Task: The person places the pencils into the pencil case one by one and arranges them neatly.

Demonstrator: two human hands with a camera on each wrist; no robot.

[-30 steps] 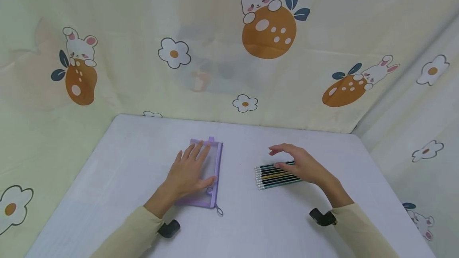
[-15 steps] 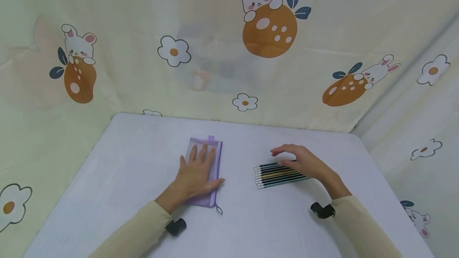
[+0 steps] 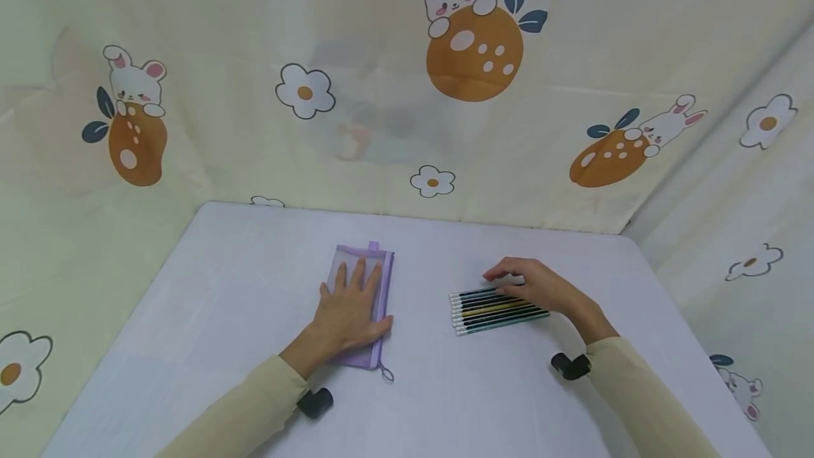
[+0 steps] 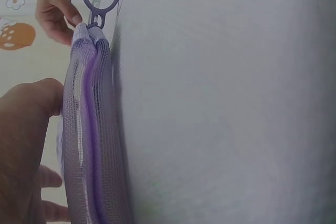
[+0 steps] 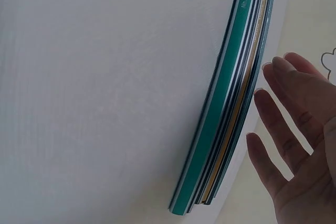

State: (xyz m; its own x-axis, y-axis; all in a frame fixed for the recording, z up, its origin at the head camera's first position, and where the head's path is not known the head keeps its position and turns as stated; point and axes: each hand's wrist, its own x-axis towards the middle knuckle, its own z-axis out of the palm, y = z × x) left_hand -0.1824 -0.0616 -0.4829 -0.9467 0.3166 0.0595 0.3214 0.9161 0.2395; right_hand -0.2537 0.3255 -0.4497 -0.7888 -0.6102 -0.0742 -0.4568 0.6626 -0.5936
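Observation:
A purple mesh zip pouch (image 3: 381,295) lies on the table, its zip along the right side and a loop pull at the near end. My left hand (image 3: 346,313) rests on it with fingers spread flat. The left wrist view shows the pouch's zip edge (image 4: 92,129) close up, the thumb beside it. To the right, several pencils (image 3: 490,312) lie side by side in a row, white ends pointing left. Over their far right part is my right hand (image 3: 537,285), fingers loosely bent. Seen from the right wrist, its fingers are apart from the pencils (image 5: 226,103) with nothing between them.
Both things lie on a white-covered table (image 3: 420,408). A patterned curtain (image 3: 369,140) hangs behind the table and along its right side. Dark wrist cameras are strapped under both sleeves.
My left hand has moved right over the pouch and settled on it with fingers spread. The right hand has shifted only slightly above the pencils.

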